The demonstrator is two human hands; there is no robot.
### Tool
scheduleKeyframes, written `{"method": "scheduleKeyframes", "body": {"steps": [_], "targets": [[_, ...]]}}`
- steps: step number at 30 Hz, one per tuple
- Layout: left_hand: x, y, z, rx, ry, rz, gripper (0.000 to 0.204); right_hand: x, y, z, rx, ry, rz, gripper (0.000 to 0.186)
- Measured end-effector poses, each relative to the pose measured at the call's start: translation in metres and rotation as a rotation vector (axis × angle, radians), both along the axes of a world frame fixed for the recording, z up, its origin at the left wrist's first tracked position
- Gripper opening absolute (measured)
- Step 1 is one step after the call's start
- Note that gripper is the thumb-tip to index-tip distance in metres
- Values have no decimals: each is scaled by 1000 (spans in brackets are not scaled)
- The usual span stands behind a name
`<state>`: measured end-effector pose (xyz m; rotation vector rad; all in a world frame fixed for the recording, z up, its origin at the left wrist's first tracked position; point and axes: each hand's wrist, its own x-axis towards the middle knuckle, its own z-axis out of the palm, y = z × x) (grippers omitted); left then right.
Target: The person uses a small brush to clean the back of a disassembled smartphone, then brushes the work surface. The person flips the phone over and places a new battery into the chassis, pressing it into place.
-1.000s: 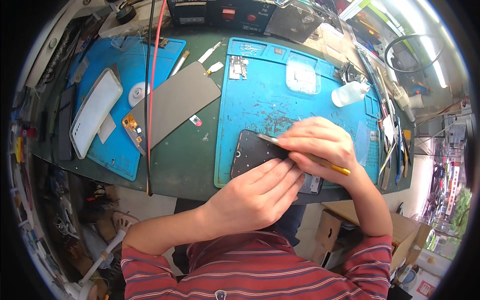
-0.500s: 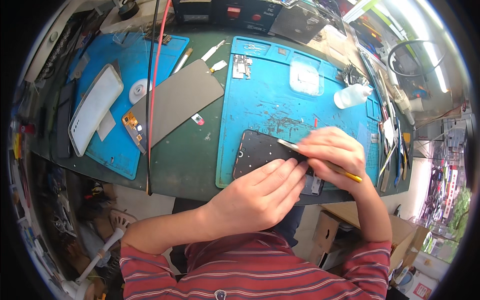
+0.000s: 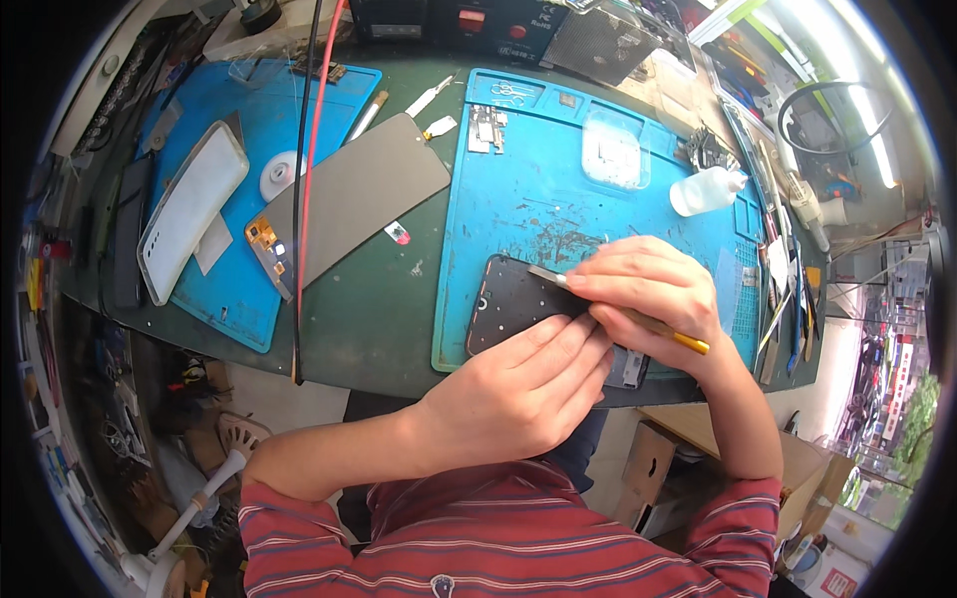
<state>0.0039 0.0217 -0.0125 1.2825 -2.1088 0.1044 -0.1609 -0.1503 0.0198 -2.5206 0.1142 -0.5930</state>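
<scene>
Change: right hand [image 3: 648, 299] has slid its yellow-handled tool [image 3: 638, 317] a little lower along the dark phone panel [image 3: 513, 304] than a second ago; blade tip now rests on the panel's upper edge; judged, the prying is creeping along, not finished
Grip: right fingers closed around the tool; left hand [image 3: 518, 384] presses flat, fingers together, on the panel's lower part
Panel: lies on the blue mat [image 3: 518, 214], near its front edge
Containers: clear squeeze bottle [image 3: 703, 189] lies on its side, contents unclear; clear lidded box [image 3: 610, 149] seems to hold nothing I can make out
</scene>
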Motion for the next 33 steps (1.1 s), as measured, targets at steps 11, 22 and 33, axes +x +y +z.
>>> {"method": "scheduleKeyframes", "body": {"steps": [11,22,33], "targets": [[3,0,2,11,-14,-16,32,18,-4,-2,-6,-25,49,30],[4,-1,4,19,-6,-25,29,27,-2,-4,30,-33,63,29],[1,-1,1,-14,-24,-2,28,-40,-1,3,-28,48,-80,30]]}}
